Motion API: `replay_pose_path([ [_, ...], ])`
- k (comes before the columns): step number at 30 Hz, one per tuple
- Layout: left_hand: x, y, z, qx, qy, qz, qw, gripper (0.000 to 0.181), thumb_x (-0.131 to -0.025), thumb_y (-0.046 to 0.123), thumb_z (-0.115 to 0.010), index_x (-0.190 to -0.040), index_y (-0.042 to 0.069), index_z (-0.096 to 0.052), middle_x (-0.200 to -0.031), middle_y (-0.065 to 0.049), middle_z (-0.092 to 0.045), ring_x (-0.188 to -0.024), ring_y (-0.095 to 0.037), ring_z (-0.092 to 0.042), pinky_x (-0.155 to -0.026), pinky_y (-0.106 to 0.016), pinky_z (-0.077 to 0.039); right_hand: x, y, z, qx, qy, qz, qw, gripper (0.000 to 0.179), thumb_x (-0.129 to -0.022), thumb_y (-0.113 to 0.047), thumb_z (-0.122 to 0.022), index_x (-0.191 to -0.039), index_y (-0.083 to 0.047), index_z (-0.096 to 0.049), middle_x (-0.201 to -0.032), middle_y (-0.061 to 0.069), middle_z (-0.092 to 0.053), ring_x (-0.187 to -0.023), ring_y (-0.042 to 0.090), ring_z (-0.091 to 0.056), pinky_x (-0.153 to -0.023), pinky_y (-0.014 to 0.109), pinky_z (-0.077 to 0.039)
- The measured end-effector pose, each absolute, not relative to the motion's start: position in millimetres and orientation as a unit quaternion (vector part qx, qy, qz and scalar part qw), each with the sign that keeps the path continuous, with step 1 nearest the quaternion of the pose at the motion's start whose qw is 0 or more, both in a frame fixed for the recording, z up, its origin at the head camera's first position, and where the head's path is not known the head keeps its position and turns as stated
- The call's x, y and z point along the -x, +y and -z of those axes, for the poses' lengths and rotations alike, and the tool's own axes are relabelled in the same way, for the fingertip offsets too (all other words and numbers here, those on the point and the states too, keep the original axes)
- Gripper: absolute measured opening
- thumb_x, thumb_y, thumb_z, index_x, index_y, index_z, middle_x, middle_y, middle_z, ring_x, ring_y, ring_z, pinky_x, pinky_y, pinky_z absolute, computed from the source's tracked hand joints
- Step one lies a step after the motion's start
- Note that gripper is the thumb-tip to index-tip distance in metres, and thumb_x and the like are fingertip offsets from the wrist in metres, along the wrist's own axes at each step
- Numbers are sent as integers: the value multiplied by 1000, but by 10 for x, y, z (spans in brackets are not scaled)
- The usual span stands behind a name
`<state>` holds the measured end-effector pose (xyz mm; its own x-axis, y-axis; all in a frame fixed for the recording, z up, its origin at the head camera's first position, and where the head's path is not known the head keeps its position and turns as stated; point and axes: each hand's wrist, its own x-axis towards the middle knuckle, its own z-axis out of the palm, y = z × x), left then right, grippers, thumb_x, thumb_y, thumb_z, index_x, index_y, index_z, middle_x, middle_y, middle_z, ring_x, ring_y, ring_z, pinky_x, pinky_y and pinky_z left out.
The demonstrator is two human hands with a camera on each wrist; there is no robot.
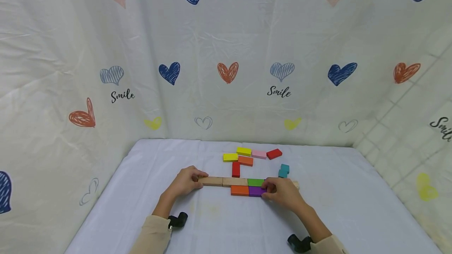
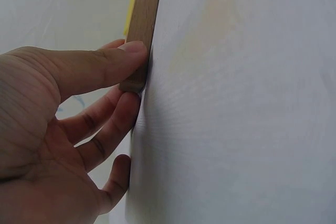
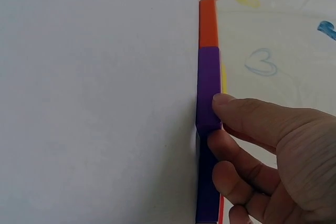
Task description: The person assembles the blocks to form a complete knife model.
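Observation:
In the head view my left hand [image 1: 188,178] pinches the outer end of a plain wooden block [image 1: 212,181]. The left wrist view shows its thumb on this wooden block [image 2: 142,19], with the lower fingers curled beside the end. A second wooden block [image 1: 235,182] and a green block [image 1: 256,182] continue the row. In front lie an orange block [image 1: 239,190] and a purple block [image 1: 256,191]. My right hand [image 1: 283,193] grips the purple block's right end, thumb on its face in the right wrist view. A dark blue block [image 3: 208,182] adjoins there, partly behind the fingers.
Behind the row lie a red block [image 1: 236,169], an orange block [image 1: 245,161], yellow blocks [image 1: 230,157], a pink block [image 1: 259,154] and another red block [image 1: 274,154]. Teal blocks [image 1: 283,171] stand behind the right hand. White cloth [image 1: 212,230] covers the table.

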<state>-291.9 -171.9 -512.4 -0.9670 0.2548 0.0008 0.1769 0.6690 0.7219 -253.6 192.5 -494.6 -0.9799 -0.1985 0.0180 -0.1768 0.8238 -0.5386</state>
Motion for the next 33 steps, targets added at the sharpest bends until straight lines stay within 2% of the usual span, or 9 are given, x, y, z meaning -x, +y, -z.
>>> replay_pose_path([
  [10,2928,-1720,5105,-119,914,-386,47,34,-84,6,-82,-113,24,-79,-97,2,-62,-90,-18,-53,-77,-34,-44,2617,1976,4809,113,945,303,47,16,-86,-20,-83,-100,-20,-74,-77,-6,-59,-77,12,-54,-66,22,-47],
  [19,2943,-1729,5107,-115,915,-383,48,34,-84,6,-82,-113,24,-80,-98,2,-62,-90,-18,-54,-78,-34,-45,2975,1957,4751,148,923,353,36,22,-91,-19,-78,-110,-11,-73,-90,-3,-66,-84,17,-57,-69,25,-49],
  [25,2939,-1735,5101,-114,916,-382,48,34,-84,7,-82,-113,25,-79,-99,2,-62,-91,-18,-53,-78,-35,-45,3206,1851,4806,120,922,368,29,33,-90,-21,-79,-121,-15,-70,-111,3,-70,-90,18,-60,-76,29,-54],
  [29,2920,-1738,5105,-118,918,-376,47,34,-84,7,-82,-113,24,-79,-99,1,-62,-91,-18,-53,-77,-34,-45,3320,1789,4852,99,921,375,42,43,-90,-22,-79,-131,-20,-66,-126,6,-67,-96,20,-61,-81,33,-57],
  [33,2915,-1733,5124,-121,919,-373,50,34,-84,8,-82,-113,25,-79,-99,1,-62,-91,-18,-53,-77,-34,-45,3414,1748,4895,90,923,370,53,48,-90,-20,-79,-135,-19,-64,-133,7,-64,-102,22,-62,-89,38,-58],
])
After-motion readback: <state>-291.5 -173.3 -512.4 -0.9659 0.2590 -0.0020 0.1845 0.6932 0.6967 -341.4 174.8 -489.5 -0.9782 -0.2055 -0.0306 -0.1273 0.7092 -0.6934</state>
